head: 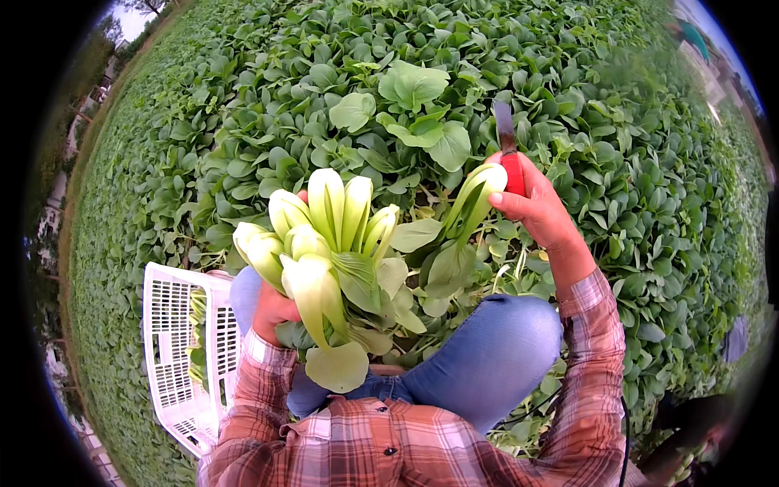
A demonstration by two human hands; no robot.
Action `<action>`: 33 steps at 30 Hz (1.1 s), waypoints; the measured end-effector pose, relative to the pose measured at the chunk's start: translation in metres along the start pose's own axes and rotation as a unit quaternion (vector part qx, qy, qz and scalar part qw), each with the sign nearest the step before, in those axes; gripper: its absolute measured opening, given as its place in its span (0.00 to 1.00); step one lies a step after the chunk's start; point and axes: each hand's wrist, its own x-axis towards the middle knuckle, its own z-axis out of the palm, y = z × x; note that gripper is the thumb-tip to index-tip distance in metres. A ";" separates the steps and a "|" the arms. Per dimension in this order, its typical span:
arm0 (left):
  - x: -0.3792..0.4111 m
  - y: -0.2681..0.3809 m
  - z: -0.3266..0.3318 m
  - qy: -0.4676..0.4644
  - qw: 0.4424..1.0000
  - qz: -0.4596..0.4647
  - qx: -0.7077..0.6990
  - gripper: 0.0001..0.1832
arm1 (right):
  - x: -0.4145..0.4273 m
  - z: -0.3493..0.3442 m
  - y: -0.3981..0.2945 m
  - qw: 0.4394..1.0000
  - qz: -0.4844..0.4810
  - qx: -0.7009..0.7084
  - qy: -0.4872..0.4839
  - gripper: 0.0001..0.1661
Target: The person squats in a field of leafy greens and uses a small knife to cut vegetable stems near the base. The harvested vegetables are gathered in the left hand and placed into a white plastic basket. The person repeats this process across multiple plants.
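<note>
My left hand (274, 310) grips a bunch of several bok choy heads (316, 249), their pale stem bases up and leaves hanging down. In my right hand (532, 192) is a knife (512, 170) with a red handle, its dark blade pointing away from me. The same hand pinches a single bok choy (471, 201) by its base between thumb and fingers, leaves drooping. Both hands are above my bent knees, apart from each other. Some left-hand fingers are hidden behind the bunch.
To my left stands a white slatted plastic crate (182, 353) holding some bok choy (198, 335). Dense leafy plants (274, 109) spread ahead and to both sides. Loose leaves and cut stalks (505, 274) lie near my knee. A black cable (625, 438) runs beside my right sleeve.
</note>
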 end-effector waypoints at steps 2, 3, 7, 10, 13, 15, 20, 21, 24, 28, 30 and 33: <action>-0.007 0.009 0.017 0.019 1.000 -0.012 -0.021 0.53 | -0.009 0.030 -0.022 1.000 -0.008 -0.020 -0.012 0.28; -0.010 0.005 0.014 0.020 0.999 -0.012 -0.038 0.50 | -0.011 0.045 -0.030 0.999 -0.023 -0.032 -0.021 0.28; -0.024 0.021 0.032 -0.009 0.999 0.026 -0.046 0.51 | -0.023 0.108 -0.054 0.997 -0.071 -0.026 -0.035 0.28; -0.029 0.012 0.024 -0.093 0.990 0.108 -0.010 0.53 | -0.031 0.135 -0.055 0.995 -0.089 -0.001 -0.044 0.25; -0.042 0.014 0.032 -0.074 0.984 0.148 -0.066 0.57 | -0.038 0.168 -0.055 0.991 -0.128 0.012 -0.049 0.25; -0.054 0.020 0.022 -0.070 0.984 0.163 -0.033 0.61 | -0.042 0.193 -0.058 0.988 -0.136 0.002 -0.067 0.25; -0.083 0.034 0.005 -0.038 0.978 0.204 -0.017 0.59 | -0.039 0.242 -0.068 0.992 -0.107 0.033 -0.052 0.21; -0.094 0.034 -0.007 -0.023 0.984 0.171 0.039 0.57 | -0.037 0.253 -0.071 0.992 -0.102 0.044 -0.063 0.21; -0.116 0.056 -0.011 0.004 0.987 0.163 0.002 0.54 | -0.036 0.290 -0.077 0.986 -0.143 0.050 -0.067 0.21; -0.119 0.075 -0.031 0.012 0.943 0.328 0.044 0.63 | -0.032 0.331 -0.088 0.978 -0.187 0.041 -0.082 0.23; -0.128 0.081 -0.044 0.049 0.939 0.326 0.098 0.64 | -0.025 0.349 -0.087 0.976 -0.188 0.048 -0.093 0.23; -0.131 0.079 -0.065 0.120 0.893 0.393 0.184 0.63 | -0.020 0.378 -0.084 0.974 -0.171 0.065 -0.133 0.23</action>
